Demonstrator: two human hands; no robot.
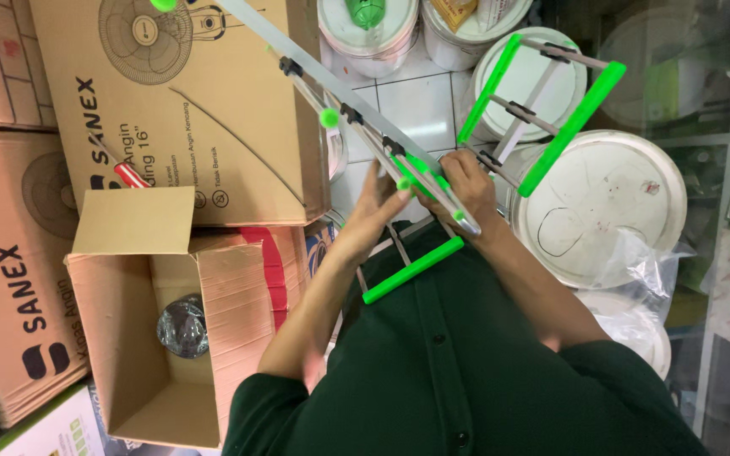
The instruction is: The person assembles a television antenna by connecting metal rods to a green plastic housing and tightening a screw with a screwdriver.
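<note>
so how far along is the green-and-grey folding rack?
Done: open cardboard box sits unpacked, a dark wrapped part still inside. In hand: left hand and right hand grip the green-and-grey metal folding rack at its hinge. Left: frame looks only partly unfolded.

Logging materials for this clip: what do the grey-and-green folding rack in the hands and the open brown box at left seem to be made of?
The grey-and-green folding rack, gripped by left hand and right hand, looks like dull grey metal bars, going by the even sheen, with glossy bright green caps and rails, probably plastic. The open brown box looks like matte corrugated cardboard, with thick raw edges on its flaps.
</note>
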